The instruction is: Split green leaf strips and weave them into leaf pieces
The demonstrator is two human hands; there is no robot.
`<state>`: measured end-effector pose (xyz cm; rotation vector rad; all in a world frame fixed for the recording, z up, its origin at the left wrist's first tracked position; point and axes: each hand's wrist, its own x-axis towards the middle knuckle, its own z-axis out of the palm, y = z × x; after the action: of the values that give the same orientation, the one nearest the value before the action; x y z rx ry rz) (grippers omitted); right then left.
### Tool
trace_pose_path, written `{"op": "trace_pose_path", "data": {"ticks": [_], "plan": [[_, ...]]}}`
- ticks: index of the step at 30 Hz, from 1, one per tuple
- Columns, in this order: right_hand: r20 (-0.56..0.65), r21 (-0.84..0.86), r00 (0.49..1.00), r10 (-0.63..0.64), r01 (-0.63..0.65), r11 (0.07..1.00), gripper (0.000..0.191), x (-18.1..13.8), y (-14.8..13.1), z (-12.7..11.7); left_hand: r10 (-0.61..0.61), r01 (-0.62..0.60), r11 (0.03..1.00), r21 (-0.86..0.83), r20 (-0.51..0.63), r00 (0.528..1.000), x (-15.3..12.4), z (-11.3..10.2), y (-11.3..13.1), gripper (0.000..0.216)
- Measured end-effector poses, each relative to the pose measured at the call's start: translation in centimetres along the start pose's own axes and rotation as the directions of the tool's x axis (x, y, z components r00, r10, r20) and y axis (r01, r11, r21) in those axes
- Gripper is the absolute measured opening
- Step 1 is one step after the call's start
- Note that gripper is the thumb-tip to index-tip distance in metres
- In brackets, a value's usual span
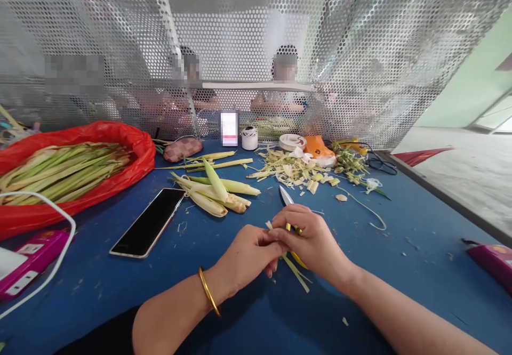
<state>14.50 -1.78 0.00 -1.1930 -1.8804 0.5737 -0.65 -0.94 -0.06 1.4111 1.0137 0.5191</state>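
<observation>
Both of my hands meet low over the blue table, close together and touching. My left hand, with a gold bangle on its wrist, is closed on narrow pale strips of husk; their ends stick out below the fingers. In my right hand are scissors with yellow handles, the blades pointing away from me. The right fingertips also press at the strips beside the left thumb. Most of the handles and the middle of the strips are hidden by the fingers. Just beyond lies a pile of pale husk pieces.
A red plastic bag of long leaves stands at left, near a smartphone and a purple power strip. Husk scraps, a tape roll and a white jar lie ahead. A perforated metal screen closes the back; people sit behind it.
</observation>
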Motion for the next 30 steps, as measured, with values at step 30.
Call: {"op": "trace_pose_path", "data": {"ticks": [30], "plan": [[0.068, 0.199, 0.989, 0.129, -0.14, 0.97, 0.036, -1.5, -0.4, 2.4, 0.115, -0.2, 0.777, -0.597, -0.177, 0.977, 0.2, -0.6, 0.2, 0.021]]}}
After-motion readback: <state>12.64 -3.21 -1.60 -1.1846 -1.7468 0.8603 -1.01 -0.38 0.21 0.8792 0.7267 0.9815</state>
